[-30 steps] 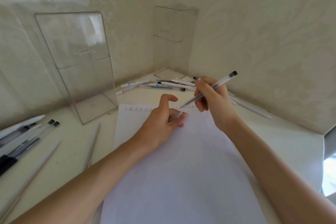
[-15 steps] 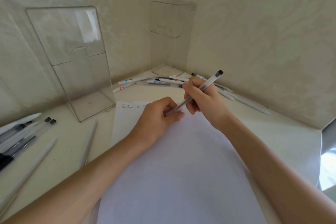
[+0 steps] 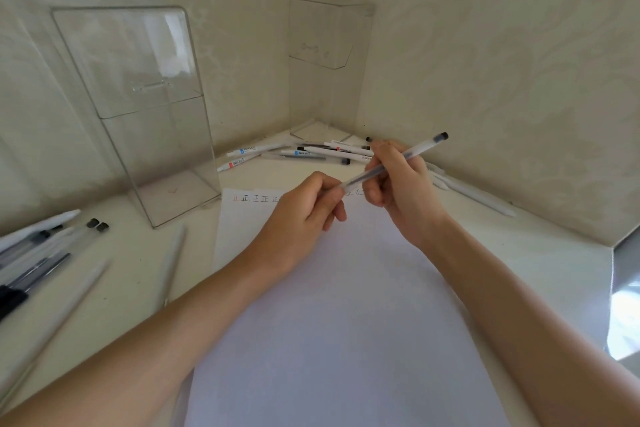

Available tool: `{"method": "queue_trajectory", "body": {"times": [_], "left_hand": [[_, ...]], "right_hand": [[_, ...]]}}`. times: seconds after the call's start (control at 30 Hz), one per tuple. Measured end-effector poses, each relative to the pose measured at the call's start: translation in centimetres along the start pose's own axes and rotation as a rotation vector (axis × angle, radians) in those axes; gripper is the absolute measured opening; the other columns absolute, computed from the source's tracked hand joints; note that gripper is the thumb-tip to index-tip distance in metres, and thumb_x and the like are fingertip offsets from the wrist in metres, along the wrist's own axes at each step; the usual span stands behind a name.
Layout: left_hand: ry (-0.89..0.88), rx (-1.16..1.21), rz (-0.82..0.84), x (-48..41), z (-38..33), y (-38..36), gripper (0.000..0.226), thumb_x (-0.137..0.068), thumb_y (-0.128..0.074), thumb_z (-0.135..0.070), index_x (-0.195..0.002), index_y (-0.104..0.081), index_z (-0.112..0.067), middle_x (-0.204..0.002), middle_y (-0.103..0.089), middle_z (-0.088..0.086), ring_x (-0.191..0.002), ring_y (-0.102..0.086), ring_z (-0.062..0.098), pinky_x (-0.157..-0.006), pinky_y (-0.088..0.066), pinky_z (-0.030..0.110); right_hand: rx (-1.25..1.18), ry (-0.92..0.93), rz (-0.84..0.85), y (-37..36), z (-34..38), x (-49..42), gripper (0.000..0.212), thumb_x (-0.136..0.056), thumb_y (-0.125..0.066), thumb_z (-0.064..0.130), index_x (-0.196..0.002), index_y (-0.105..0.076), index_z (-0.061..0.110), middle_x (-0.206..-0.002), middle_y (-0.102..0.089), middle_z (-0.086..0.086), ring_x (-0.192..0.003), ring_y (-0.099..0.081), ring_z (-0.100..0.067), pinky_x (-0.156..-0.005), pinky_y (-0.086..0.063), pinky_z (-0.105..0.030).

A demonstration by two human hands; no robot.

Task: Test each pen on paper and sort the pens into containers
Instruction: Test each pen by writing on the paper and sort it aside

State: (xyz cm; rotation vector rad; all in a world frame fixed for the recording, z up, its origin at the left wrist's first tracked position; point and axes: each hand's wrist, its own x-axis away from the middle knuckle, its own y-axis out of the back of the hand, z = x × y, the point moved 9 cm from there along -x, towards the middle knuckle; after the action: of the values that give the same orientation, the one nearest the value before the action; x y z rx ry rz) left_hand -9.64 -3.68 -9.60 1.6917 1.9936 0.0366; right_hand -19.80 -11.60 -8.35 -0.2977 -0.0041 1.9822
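The pen (image 3: pixel 426 146), a translucent barrel with a dark end, is held in the air just above the far edge of the paper (image 3: pixel 346 322), slanting from its dark end at upper right down to the left. The right hand (image 3: pixel 405 191) has its fingers curled round the middle of the barrel. The left hand (image 3: pixel 304 215) pinches the pen's lower end between thumb and bent fingers; whether that end is a cap or the tip cannot be told.

The white sheet lies flat on the table (image 3: pixel 536 270) under both forearms, with a row of small written characters (image 3: pixel 256 199) along its far edge, partly hidden by the left hand.

Beyond the paper a loose cluster of pens (image 3: pixel 311 152) lies near the corner of the walls. Behind them stands a tall clear container (image 3: pixel 325 73) in the corner, and a second clear container (image 3: pixel 138 107) stands to the left. More pens (image 3: pixel 34 253) lie bunched at the left edge of the table, one pale pen (image 3: pixel 171 260) lies alone beside the paper, and white pens (image 3: pixel 478 198) rest along the right wall.
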Motion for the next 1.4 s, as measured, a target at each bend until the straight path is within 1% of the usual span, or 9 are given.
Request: {"method": "queue_trajectory", "body": {"times": [0.27,0.4,0.53,0.67,0.77,0.9,1.03,1.2,1.4], "left_hand": [[-0.087,-0.077,-0.047,1.1,-1.8,0.9,0.015,-0.098,-0.040,-0.017,-0.090,-0.049,-0.009,-0.071,-0.060,-0.002,-0.057,-0.046,0.007,-0.059,-0.037,0.014],[-0.001,-0.337,0.009,2.8,-1.0,1.4,0.013,-0.099,-0.035,-0.025,-0.095,-0.045,-0.017,-0.076,-0.060,-0.008,-0.066,-0.050,0.007,-0.066,-0.043,0.029],[0.079,-0.613,-0.276,6.9,-1.5,8.4,0.012,-0.096,-0.039,-0.024,-0.088,-0.045,-0.017,-0.075,-0.062,-0.002,-0.067,-0.053,0.015,-0.060,-0.039,0.033],[0.105,-0.979,-0.411,13.1,-3.2,12.5,0.021,-0.085,-0.057,-0.017,-0.068,-0.045,-0.014,-0.053,-0.050,0.002,-0.052,-0.049,0.028,-0.046,-0.027,0.029],[0.160,-1.174,-0.366,15.5,-2.5,12.5,0.024,-0.078,-0.055,-0.027,-0.060,-0.049,-0.013,-0.056,-0.047,0.003,-0.055,-0.050,0.030,-0.049,-0.035,0.032],[0.318,-1.263,-0.406,16.2,-1.5,13.0,0.027,-0.070,-0.063,-0.035,-0.074,-0.054,-0.010,-0.072,-0.049,0.007,-0.069,-0.052,0.031,-0.057,-0.039,0.037],[0.205,-1.202,-0.353,14.9,-1.6,11.4,0.038,-0.077,-0.065,-0.022,-0.114,-0.059,-0.015,-0.099,-0.052,0.010,-0.083,-0.053,0.032,-0.063,-0.038,0.036],[0.224,-1.142,-0.342,15.5,-0.8,12.8,0.032,-0.073,-0.062,0.007,-0.101,-0.068,-0.008,-0.085,-0.055,0.010,-0.068,-0.056,0.031,-0.050,-0.046,0.036],[0.393,-1.337,-0.415,19.1,-0.5,18.1,0.031,-0.066,-0.071,0.002,-0.096,-0.071,-0.007,-0.079,-0.057,0.015,-0.066,-0.058,0.036,-0.056,-0.048,0.041]], "right_hand": [[-0.119,-0.049,0.049,-1.7,-0.6,0.3,0.037,-0.098,-0.039,0.016,-0.061,-0.039,0.013,-0.044,-0.041,-0.005,-0.041,-0.032,-0.017,-0.049,-0.024,-0.031],[0.004,-0.095,0.210,-3.4,-1.2,0.8,0.040,-0.094,-0.044,0.041,-0.070,-0.046,0.010,-0.044,-0.044,-0.006,-0.042,-0.036,-0.016,-0.045,-0.027,-0.025],[0.022,-0.141,0.237,-4.0,-2.2,0.9,0.050,-0.081,-0.043,0.056,-0.099,-0.055,0.011,-0.060,-0.063,-0.009,-0.053,-0.048,-0.017,-0.052,-0.036,-0.026],[0.554,0.067,0.348,-4.8,-2.1,1.9,0.011,-0.095,-0.052,0.026,-0.092,-0.058,0.017,-0.071,-0.068,0.004,-0.063,-0.055,-0.010,-0.061,-0.042,-0.022],[0.874,0.256,0.450,-6.6,-2.2,3.1,0.009,-0.092,-0.055,0.017,-0.087,-0.061,0.019,-0.081,-0.064,0.006,-0.075,-0.055,-0.010,-0.064,-0.037,-0.009],[0.914,0.306,0.440,-6.8,-1.6,3.4,0.010,-0.092,-0.054,0.015,-0.090,-0.064,0.013,-0.082,-0.061,0.007,-0.071,-0.052,0.002,-0.064,-0.034,-0.005],[0.915,0.268,0.427,-6.6,-1.6,3.4,0.012,-0.094,-0.052,0.016,-0.092,-0.064,0.011,-0.081,-0.059,0.013,-0.069,-0.050,0.011,-0.065,-0.035,-0.003],[0.926,0.254,0.426,-6.5,-1.8,3.3,0.014,-0.094,-0.051,0.017,-0.094,-0.064,0.012,-0.084,-0.061,0.009,-0.070,-0.050,0.005,-0.066,-0.035,-0.003],[0.915,0.265,0.447,-6.7,-2.3,3.1,0.013,-0.094,-0.052,0.017,-0.092,-0.065,0.013,-0.091,-0.062,0.006,-0.083,-0.054,-0.012,-0.068,-0.035,-0.005]]}}
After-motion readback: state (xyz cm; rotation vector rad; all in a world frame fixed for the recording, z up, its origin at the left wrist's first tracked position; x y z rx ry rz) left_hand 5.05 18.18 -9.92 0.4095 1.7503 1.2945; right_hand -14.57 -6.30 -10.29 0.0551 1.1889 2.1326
